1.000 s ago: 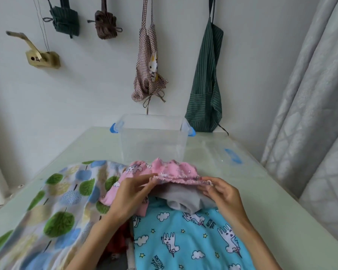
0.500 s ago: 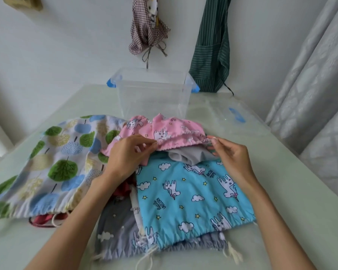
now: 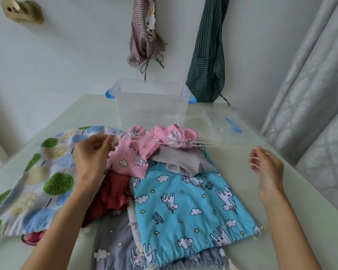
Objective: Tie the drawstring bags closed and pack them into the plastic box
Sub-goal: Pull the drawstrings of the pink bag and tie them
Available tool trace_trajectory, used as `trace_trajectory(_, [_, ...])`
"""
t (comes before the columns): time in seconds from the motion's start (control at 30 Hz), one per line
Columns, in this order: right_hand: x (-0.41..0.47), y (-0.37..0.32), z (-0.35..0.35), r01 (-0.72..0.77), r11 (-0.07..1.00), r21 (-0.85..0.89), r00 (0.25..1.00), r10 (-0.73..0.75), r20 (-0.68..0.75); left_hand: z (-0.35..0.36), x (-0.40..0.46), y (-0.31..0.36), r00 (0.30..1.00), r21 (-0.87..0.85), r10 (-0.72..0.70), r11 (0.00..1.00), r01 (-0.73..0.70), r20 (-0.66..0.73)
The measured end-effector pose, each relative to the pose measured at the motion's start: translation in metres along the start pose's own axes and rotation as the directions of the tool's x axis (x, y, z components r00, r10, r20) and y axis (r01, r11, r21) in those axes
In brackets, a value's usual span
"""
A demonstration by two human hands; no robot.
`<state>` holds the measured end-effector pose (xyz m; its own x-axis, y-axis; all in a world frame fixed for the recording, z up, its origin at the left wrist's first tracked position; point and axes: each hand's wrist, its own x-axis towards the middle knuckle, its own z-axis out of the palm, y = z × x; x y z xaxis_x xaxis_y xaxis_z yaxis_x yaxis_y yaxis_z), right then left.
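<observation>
A pink unicorn drawstring bag (image 3: 139,151) lies at the far side of a pile of bags, its mouth (image 3: 180,142) gathered tight. White cords run out of it to both sides. My left hand (image 3: 92,158) pinches the cords on the left, over the tree-print bag (image 3: 37,180). My right hand (image 3: 265,166) pinches the cord end far to the right, above the table. A blue unicorn bag (image 3: 191,207) lies flat in front, with grey (image 3: 181,162), red (image 3: 109,197) and grey-star (image 3: 113,246) bags under the pile. The clear plastic box (image 3: 150,106) stands open behind the pile.
The box's clear lid (image 3: 228,125) with a blue clip lies on the pale green table (image 3: 300,221) right of the box. A checked apron (image 3: 146,34) and a green striped apron (image 3: 209,55) hang on the wall. A curtain (image 3: 310,84) hangs at the right.
My hands moved apart from the pink bag's mouth, drawing the white cords out to both sides. The bag's mouth has gathered shut.
</observation>
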<state>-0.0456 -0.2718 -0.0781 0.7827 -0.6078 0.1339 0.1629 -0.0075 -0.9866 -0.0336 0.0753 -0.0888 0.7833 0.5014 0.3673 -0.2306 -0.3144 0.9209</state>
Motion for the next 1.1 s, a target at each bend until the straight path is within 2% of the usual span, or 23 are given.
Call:
trace_trajectory(0.07, [0.002,0.007,-0.004,-0.042,0.992,-0.119,0.999,0.04,-0.02,-0.001,0.0,-0.005,1.0,0.088,-0.002,0.996,-0.001,0.024])
trace_trajectory(0.2, [-0.001,0.022,0.001,-0.057,0.908,-0.414,0.99,0.104,0.092,-0.003,-0.004,-0.001,0.989,0.358,-0.065,0.934,0.013,0.134])
trace_trajectory(0.23, [-0.003,0.022,0.002,-0.015,0.877,-0.481,0.995,0.061,0.082,-0.004,-0.005,0.005,0.987,0.408,-0.064,0.913,-0.001,0.147])
trace_trajectory(0.3, [-0.013,0.014,0.006,0.146,0.805,-0.576,0.989,-0.123,0.079,-0.005,-0.011,0.025,0.992,0.409,0.008,0.911,-0.058,0.123])
trace_trajectory(0.37, [-0.029,0.0,0.015,0.327,0.795,-0.51,0.944,-0.297,0.142,0.001,-0.02,0.046,0.983,0.332,0.14,0.927,-0.173,0.12])
trace_trajectory(0.4, [-0.036,-0.006,0.02,0.39,0.805,-0.448,0.921,-0.332,0.205,0.007,-0.024,0.054,0.966,0.297,0.182,0.927,-0.23,0.183])
trace_trajectory(0.47, [-0.045,-0.015,0.032,0.435,0.81,-0.394,0.871,-0.266,0.414,0.025,-0.032,0.064,0.896,0.319,0.198,0.886,-0.337,0.398])
trace_trajectory(0.53, [-0.046,-0.017,0.044,0.498,0.727,-0.473,0.786,-0.149,0.6,0.044,-0.033,0.064,0.803,0.404,0.126,0.812,-0.421,0.583])
trace_trajectory(0.63, [-0.04,-0.018,0.054,0.567,0.587,-0.577,0.73,-0.035,0.682,0.067,-0.027,0.062,0.73,0.512,0.0,0.713,-0.48,0.684])
trace_trajectory(0.7, [-0.033,-0.025,0.061,0.575,0.58,-0.577,0.729,-0.044,0.683,0.075,-0.016,0.063,0.713,0.528,-0.017,0.685,-0.503,0.701])
trace_trajectory(0.77, [-0.025,-0.035,0.068,0.555,0.628,-0.545,0.727,-0.049,0.685,0.078,-0.002,0.067,0.679,0.472,-0.029,0.741,-0.478,0.734])
trace_trajectory(0.83, [-0.016,-0.049,0.077,0.489,0.684,-0.541,0.704,0.055,0.708,0.078,0.011,0.075,0.654,0.37,-0.011,0.832,-0.413,0.756])
trace_trajectory(0.93, [-0.002,-0.065,0.09,0.449,0.674,-0.587,0.62,0.238,0.748,0.078,0.028,0.082,0.686,0.267,0.075,0.886,-0.379,0.724])
trace_trajectory(1.03, [0.007,-0.078,0.096,0.475,0.693,-0.542,0.575,0.222,0.788,0.077,0.033,0.083,0.651,0.205,0.108,0.899,-0.386,0.751])
trace_trajectory(1.1, [0.005,-0.085,0.096,0.466,0.754,-0.463,0.509,0.199,0.837,0.076,0.031,0.082,0.628,0.115,0.106,0.947,-0.3,0.771])
